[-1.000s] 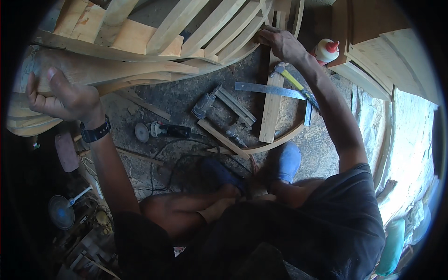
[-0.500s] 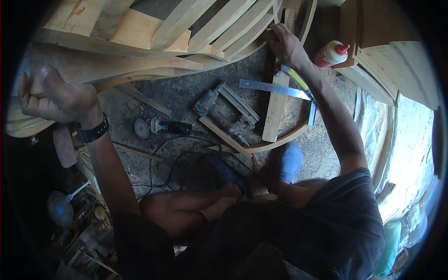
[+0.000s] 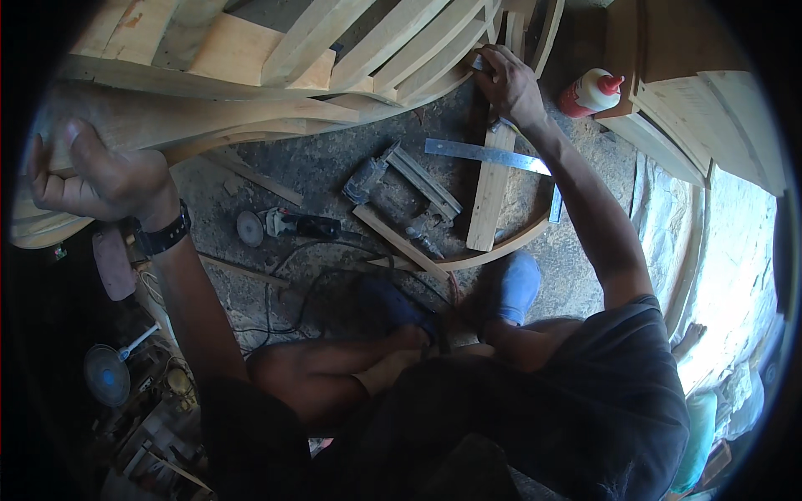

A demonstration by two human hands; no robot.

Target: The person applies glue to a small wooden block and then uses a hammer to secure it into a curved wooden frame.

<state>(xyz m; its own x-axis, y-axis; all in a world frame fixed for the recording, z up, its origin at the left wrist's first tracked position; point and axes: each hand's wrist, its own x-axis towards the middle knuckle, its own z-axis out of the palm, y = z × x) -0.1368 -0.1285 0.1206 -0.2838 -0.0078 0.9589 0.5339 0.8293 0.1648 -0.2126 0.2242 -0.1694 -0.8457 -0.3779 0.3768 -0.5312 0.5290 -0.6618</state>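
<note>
A curved wooden frame (image 3: 317,111) with several bent slats (image 3: 426,52) spans the top of the view. At its left end, beside the broad smooth board (image 3: 125,108), my left hand (image 3: 104,171) is turned palm up with thumb apart and fingers loosely bent, holding nothing I can see. My right hand (image 3: 510,88) is closed at the frame's right end, by the slat tips. A small dark and shiny bit shows at its fingertips, too small to name. Below that hand lie a straight wooden board (image 3: 491,196) and a metal square (image 3: 480,151).
On the floor are an angle grinder (image 3: 288,224), a nail gun (image 3: 401,179), a curved wooden strip (image 3: 510,249) and dark cables (image 3: 305,259). A red and white glue bottle (image 3: 591,92) stands by wooden furniture (image 3: 668,108) at right. A fan (image 3: 107,374) is at lower left.
My right hand has shifted slightly down along the frame's end, and a small shiny bit now shows at its fingertips. My left hand stays nearly in place.
</note>
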